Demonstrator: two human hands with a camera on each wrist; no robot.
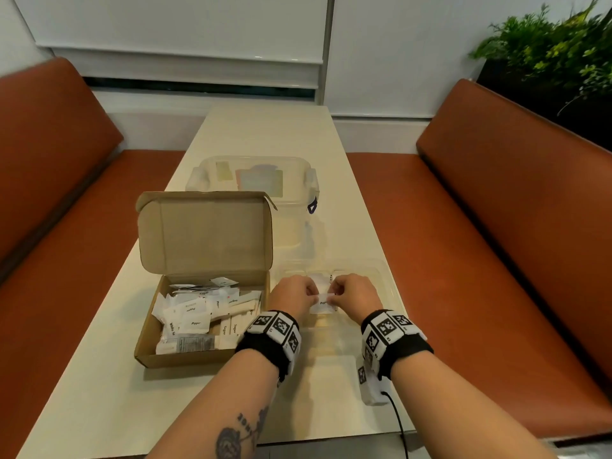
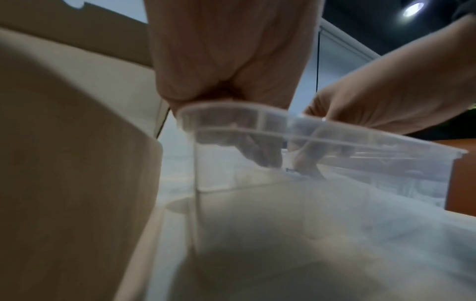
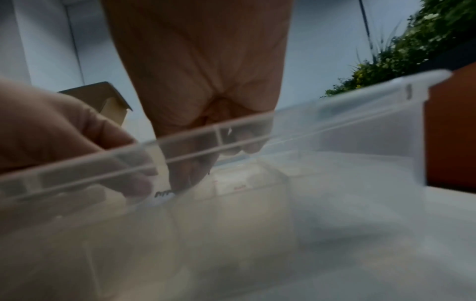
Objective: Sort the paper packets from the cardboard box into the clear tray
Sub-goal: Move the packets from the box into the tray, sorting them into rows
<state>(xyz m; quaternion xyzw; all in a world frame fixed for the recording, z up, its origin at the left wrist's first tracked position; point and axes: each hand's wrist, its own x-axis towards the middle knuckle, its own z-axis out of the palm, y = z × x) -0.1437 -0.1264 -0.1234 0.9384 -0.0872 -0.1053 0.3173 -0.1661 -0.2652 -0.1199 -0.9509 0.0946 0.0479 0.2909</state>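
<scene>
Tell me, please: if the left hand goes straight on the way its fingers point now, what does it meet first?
Most likely the right hand. The left hand points toward it, and both pinch the same pepper packet over the clear tray. The packet between the fingertips comes first, though depth is unclear.

Beneath both hands, the clear tray [image 1: 385,286] is smooth, glossy see-through plastic (its rim looks slightly milky up close). The white packet [image 1: 322,304] pinched between them is matt paper. Left of the left hand [image 1: 293,294], the cardboard box [image 1: 205,226] is dull brown card. The table [image 1: 99,392] looks smooth, cream, faintly sheened.
</scene>
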